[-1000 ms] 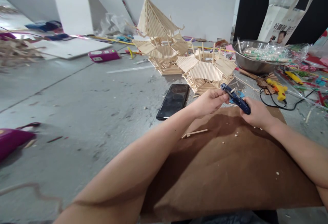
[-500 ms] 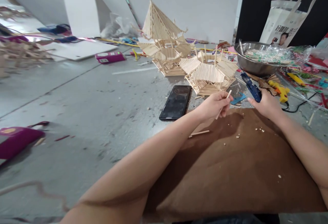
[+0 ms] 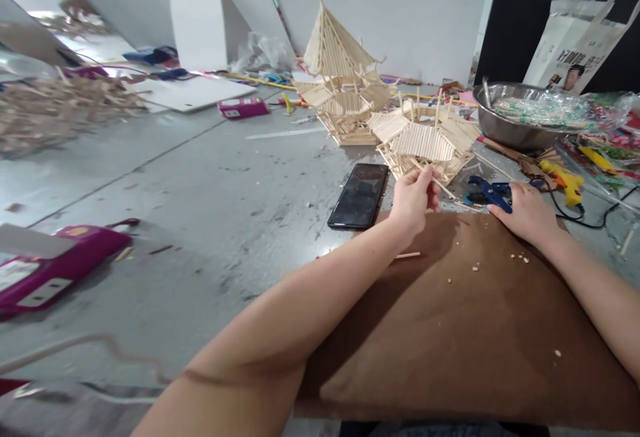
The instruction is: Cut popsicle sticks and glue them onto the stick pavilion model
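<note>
Stick [image 3: 444, 189] pinched narrowly between thumb and fingers of our left hand [image 3: 414, 198], just in front of the low stick-built model [image 3: 423, 142]. Our right hand [image 3: 530, 213] lies over blue pliers [image 3: 493, 191] near the far edge of the brown sheet [image 3: 475, 343]; we cannot tell whether its fingers grip the handles. Risks, as we judge them: a forward nudge of the left knuckles could jar the model's lower struts; a slack pinch could drop the stick; a rightward sweep might snag the black cord [image 3: 593, 226].

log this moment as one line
left hand: holds pale wooden stick | right hand: touches blue plier-like tool | beyond left hand: pale many-sided wooden-stick structure | nearby: black rectangular phone
</note>
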A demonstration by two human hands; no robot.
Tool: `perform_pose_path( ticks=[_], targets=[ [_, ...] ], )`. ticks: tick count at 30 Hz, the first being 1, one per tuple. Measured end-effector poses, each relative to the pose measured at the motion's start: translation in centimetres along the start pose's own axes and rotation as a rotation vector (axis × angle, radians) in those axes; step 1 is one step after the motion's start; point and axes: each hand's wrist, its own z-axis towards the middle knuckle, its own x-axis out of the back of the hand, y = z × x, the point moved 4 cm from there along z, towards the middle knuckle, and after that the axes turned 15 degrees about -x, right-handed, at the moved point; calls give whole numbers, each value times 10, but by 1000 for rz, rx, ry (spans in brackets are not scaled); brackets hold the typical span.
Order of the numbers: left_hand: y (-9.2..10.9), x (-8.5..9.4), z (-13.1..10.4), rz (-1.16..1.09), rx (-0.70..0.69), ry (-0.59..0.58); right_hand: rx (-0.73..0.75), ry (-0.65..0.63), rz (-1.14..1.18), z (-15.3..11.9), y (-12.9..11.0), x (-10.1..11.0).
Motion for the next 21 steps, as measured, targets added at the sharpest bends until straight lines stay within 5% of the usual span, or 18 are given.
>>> perform_pose_path(
  ticks=[6, 21],
  targets=[
    [-8, 17, 19, -113, 135, 124, 34, -31, 4, 1, 1, -2],
    [-10, 15, 33, -128, 292, 21, 23, -52, -27, 0, -1, -3]
  ],
)
